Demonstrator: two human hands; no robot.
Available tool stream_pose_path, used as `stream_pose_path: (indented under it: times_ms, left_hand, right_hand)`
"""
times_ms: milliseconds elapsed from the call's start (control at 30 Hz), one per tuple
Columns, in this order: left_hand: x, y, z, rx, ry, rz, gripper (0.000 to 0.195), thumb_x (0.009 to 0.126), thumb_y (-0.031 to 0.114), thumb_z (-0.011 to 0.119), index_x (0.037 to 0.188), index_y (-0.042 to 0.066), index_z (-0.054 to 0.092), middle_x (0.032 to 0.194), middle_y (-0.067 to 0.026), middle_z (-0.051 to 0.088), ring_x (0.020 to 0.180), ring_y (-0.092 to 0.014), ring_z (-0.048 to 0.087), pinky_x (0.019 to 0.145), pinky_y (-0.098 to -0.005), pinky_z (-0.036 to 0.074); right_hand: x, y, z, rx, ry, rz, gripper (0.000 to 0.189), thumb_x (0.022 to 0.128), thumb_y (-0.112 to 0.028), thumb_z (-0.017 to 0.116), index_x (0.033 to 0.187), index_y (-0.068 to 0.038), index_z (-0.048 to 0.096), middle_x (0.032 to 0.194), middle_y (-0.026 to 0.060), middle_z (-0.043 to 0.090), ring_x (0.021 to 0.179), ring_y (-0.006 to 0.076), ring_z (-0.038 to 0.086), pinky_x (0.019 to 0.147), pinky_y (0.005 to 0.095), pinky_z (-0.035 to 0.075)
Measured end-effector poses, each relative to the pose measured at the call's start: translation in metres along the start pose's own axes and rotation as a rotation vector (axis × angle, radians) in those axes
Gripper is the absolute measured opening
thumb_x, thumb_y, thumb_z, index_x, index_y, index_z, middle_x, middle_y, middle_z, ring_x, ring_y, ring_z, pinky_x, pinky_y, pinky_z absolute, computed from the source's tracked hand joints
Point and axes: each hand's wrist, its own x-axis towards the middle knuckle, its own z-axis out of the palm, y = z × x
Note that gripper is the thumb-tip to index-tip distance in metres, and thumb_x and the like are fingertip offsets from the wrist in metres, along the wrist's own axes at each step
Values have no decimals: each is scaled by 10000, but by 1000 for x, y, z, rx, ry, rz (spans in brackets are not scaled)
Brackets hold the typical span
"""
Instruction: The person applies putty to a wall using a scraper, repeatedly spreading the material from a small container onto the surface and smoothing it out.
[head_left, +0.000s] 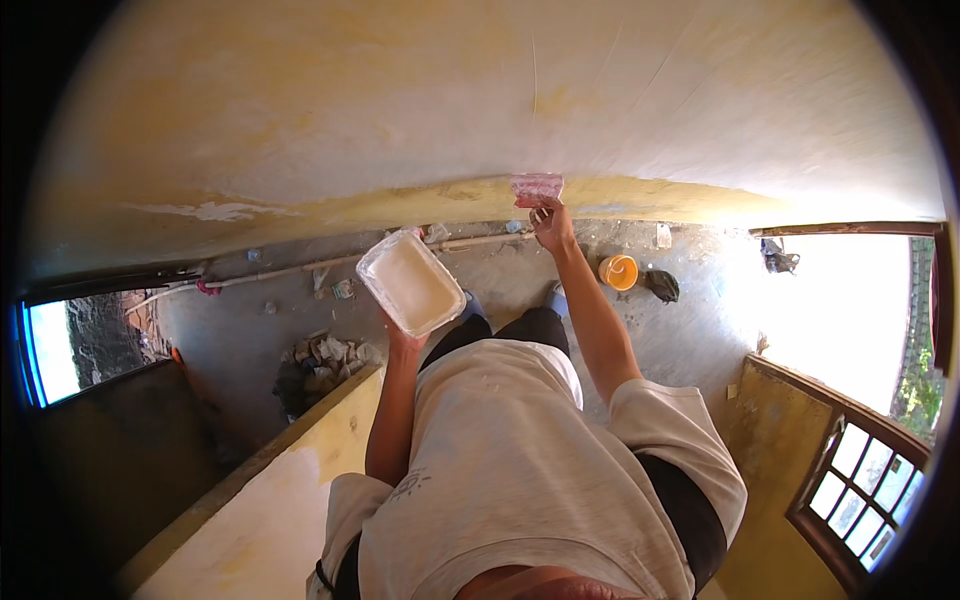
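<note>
My left hand (405, 339) supports a rectangular plastic tub (414, 285) from below, its rim crusted white. Off-white paste, smooth on top, covers the inside of the tub. In my right hand (553, 226) is a flat red putty scraper (537, 190) smeared with white, gripped at its lower edge. The scraper's far edge is against the wall (480, 127), low down, where a whitish coat meets a bare yellow strip. Thin raised lines run up the coated part above it.
On the concrete floor stand an orange bucket (619, 272) and a black plastic bag (662, 286). A long pole (330, 262) lies along the wall's foot. Crumpled paper rubbish (330, 358) is heaped beside a low partition wall (300, 480) at left. A bright doorway (832, 307) opens at right.
</note>
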Motion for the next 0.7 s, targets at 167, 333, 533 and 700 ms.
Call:
stream_pose_path:
  times_ms: [167, 333, 533, 700]
  left_hand:
    - [14, -9, 6, -36, -55, -12, 599, 918, 557, 467, 1369, 163, 461, 1352, -46, 528, 1234, -280, 504, 1050, -504, 387]
    - [30, -16, 23, -102, -95, -16, 620, 912, 579, 453, 1367, 159, 465, 1337, -49, 541, 1218, -285, 520, 1034, -513, 400]
    - [46, -20, 51, -171, -156, -23, 557, 941, 534, 429, 1350, 159, 480, 1278, -49, 583, 1164, -278, 559, 1000, -486, 439]
    - [51, -19, 71, -19, -136, -1, 473, 971, 462, 417, 1325, 157, 495, 1218, -41, 601, 1120, -246, 580, 965, -443, 472]
  right_hand:
    - [-44, -27, 50, 22, -36, -6, 92, 903, -104, 542, 982, -59, 538, 953, 46, 559, 842, 145, 505, 744, 296, 452]
    - [-99, -78, 112, 42, -118, -31, 100, 912, -73, 522, 1007, -48, 538, 939, 61, 574, 771, 148, 520, 692, 271, 482]
    - [-197, -159, 229, 69, -285, -89, 160, 914, -56, 519, 1024, 57, 493, 934, 155, 579, 762, 181, 610, 656, 221, 559]
    - [-264, -215, 299, 168, -449, -66, 216, 893, -53, 564, 1014, 118, 511, 977, 198, 594, 787, 199, 626, 660, 222, 566]
